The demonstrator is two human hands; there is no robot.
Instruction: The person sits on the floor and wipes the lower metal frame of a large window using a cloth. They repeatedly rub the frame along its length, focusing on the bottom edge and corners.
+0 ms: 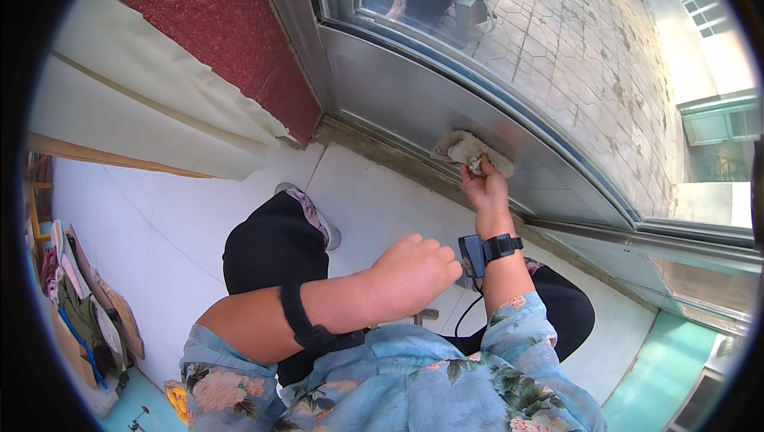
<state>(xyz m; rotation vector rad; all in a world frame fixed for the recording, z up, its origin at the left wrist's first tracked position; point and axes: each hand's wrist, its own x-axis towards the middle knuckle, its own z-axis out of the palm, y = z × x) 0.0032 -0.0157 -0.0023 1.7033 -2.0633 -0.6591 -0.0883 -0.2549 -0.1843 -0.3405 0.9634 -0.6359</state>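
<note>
My right hand [486,184] pinches a crumpled, greyish-white cloth [471,151] with thumb and fingers. The cloth lies against the lower metal panel [388,85] of a glazed door or window frame, close to the panel's bottom edge. A black strap with a small box-like device [474,256] is around my right wrist. My left hand [415,268] is curled into a fist in front of my body, apart from the panel and the cloth. No object shows in it, though its palm side is hidden.
A cream curtain [161,97] hangs at the left before a red surface [239,26]. White tiles [382,193] cover the floor between my knees. Above the panel, window glass [537,73] shows a paved yard. Boards and garments [83,306] stand at the far left.
</note>
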